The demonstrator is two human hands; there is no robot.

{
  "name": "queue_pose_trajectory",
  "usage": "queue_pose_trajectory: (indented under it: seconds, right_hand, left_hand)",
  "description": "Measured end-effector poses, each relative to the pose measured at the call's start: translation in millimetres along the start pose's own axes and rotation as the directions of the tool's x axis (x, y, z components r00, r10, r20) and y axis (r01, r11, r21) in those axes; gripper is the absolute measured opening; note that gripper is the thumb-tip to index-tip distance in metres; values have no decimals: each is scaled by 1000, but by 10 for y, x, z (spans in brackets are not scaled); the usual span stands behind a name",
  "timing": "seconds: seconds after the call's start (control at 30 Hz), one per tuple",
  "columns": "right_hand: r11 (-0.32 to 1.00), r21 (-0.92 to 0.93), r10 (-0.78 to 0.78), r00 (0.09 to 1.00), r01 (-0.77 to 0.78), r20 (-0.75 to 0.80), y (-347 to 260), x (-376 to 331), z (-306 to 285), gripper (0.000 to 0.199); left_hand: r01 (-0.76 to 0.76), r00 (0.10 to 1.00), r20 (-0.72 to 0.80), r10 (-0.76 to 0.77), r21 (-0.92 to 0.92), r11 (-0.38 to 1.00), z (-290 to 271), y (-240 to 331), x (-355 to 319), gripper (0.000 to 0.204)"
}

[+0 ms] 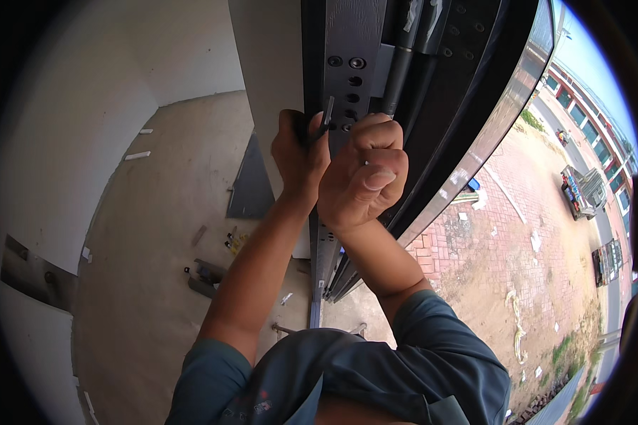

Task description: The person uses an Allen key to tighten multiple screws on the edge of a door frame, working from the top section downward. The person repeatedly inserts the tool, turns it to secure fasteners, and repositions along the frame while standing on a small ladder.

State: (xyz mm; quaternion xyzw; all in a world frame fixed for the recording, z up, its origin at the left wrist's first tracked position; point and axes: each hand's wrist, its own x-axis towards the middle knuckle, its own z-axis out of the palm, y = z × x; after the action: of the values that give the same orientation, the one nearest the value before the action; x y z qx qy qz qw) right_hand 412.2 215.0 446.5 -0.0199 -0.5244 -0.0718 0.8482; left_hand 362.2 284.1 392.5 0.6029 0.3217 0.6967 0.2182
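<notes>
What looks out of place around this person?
White scraps litter the red brick paving outside, like dropped rubbish. Indoors, loose dark pieces lie on the floor, as if left lying about.

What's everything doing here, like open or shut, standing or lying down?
Left hand: grip curled shut around a thin piece
Thin piece: held, sticking out past the thumb
Right hand: grip curled shut; anything inside is hidden
Dark frame: standing upright
Holes below the screws: open
Indoor floor: scattered with bits
Truck outside: parked or moving, can't tell
</notes>
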Motion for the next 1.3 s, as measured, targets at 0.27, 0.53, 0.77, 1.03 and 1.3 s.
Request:
queue_pose_trajectory:
  seconds: [0.27, 0.53, 0.77, 1.03, 1.3]
  right_hand:
    - [955, 27, -254, 773, 294, 581, 98, 231, -326, 29]
    - [963, 197, -238, 237, 184, 942, 108, 902, -588, 22]
    - [958, 283, -273, -157, 42, 949, 103, 1266, -493, 30]
    - [953, 302, -288, -255, 18, 923, 157, 1346, -429, 29]
    - [987, 160, -160, 41, -3, 986, 147, 1211, -623, 34]
  left_hand:
    - [-42, 998, -42, 46, 74, 996, 13, 175, 7, 42]
    - [-155, 969, -165, 182, 163, 974, 70, 212, 81, 52]
    - [-179, 957, -212, 199, 110, 978, 119, 175, -2, 50]
    - [-170, 951, -229, 207, 171, 970, 120, 141, 21, 53]
    - [-127, 954, -249, 166, 163, 978, 107, 172, -7, 53]
